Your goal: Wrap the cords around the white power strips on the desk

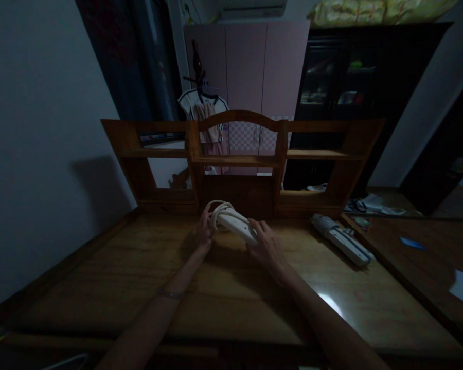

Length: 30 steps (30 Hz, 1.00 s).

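At the centre of the frame, both hands grip a white plastic power strip [237, 225]: left hand [203, 229] at its coiled cord, right hand [266, 245] at the other end.

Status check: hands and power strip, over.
Left hand holds coiled cord; right hand grips power strip, at back of desk. Second strip lies apart, to the right. Nothing blocks the hands.

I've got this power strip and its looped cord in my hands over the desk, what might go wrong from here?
The looped cord by your left hand looks loosely gathered, so it may slip apart or snag on the wooden shelf unit just behind. Your right hand holds only the near end of the power strip, so it might tip out. Dim light makes damage hard to spot.
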Tool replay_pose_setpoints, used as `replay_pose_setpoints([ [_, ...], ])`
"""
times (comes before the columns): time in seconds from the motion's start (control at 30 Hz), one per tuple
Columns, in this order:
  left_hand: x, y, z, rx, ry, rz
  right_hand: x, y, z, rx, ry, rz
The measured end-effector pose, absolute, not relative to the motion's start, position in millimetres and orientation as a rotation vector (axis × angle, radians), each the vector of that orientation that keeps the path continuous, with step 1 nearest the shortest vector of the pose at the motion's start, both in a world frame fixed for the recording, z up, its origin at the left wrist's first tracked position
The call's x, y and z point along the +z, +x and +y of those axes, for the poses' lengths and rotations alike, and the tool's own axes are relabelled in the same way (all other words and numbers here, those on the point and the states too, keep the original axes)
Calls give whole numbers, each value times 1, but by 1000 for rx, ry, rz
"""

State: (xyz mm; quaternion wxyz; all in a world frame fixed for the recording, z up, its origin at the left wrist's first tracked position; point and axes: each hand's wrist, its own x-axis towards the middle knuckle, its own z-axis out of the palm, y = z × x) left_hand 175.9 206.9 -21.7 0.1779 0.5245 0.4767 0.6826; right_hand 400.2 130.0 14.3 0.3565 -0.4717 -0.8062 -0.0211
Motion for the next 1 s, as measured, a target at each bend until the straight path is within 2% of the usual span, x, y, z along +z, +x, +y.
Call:
replay_pose_setpoints([
  [0.2,-3,187,186,2224,1711,1312,14,400,131,-49,-1232,-1965],
  [0.47,4,187,175,2085,2155,1469,17,401,129,-98,-1272,-1924],
  [1.0,-8,184,187,1983,1908,1606,12,406,136,-137,-1381,-2012],
])
